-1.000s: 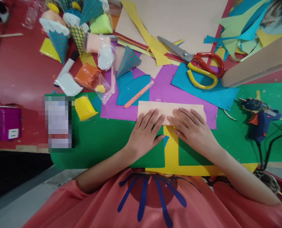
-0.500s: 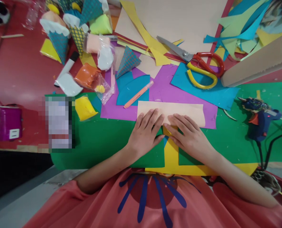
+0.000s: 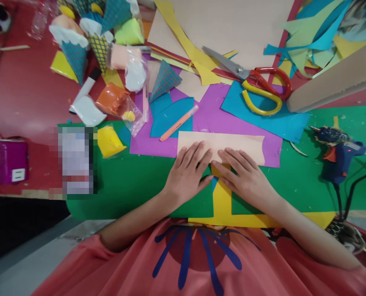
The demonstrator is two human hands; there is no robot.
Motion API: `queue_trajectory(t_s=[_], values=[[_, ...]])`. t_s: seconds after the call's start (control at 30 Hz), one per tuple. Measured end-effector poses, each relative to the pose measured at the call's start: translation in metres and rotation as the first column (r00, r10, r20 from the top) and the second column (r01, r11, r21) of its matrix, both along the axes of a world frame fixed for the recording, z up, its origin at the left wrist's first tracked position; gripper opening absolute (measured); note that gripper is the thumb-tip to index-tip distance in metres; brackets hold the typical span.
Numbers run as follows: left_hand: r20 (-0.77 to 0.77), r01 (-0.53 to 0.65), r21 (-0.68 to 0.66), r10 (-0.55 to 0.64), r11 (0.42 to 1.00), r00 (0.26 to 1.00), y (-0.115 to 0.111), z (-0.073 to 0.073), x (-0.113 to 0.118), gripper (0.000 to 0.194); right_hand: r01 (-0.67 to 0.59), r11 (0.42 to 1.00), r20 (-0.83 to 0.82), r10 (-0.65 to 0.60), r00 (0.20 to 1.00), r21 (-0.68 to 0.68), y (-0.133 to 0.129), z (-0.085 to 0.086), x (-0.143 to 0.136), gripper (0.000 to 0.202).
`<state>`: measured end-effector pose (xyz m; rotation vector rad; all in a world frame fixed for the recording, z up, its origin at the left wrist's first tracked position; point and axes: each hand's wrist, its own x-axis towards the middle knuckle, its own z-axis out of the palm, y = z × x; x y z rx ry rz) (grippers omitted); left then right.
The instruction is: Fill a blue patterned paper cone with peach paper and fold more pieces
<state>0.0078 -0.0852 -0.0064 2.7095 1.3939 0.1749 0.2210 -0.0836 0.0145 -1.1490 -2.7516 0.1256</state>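
A strip of pale peach paper lies across the purple sheet in front of me. My left hand lies flat, its fingertips on the strip's lower edge. Beside it my right hand also lies flat, fingers stretched over the same edge. Between the two hands a piece of yellow paper shows below the strip. Under both wrists are green sheets. An orange-pink marker rests on a blue paper piece above my left hand.
Large scissors lie beyond my right hand. A glue gun with a lit red light stands at the right, near a beige roll. Patterned paper cones and bagged clay crowd the upper left. Paper scraps pile at upper right.
Both hands stay on the peach strip in nearly the same place. The view has shifted very slightly; nothing else visibly differs.
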Motion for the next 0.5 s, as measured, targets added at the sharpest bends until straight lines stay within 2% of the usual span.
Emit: queue_trajectory(t_s=[0.5], values=[[0.024,0.007,-0.047,-0.006,0.999,1.000,0.0042,0.0020,-0.0001,0.061,0.003,0.999,0.008,-0.002,1.000,-0.043,0.0020,0.0004,0.0011,0.041]])
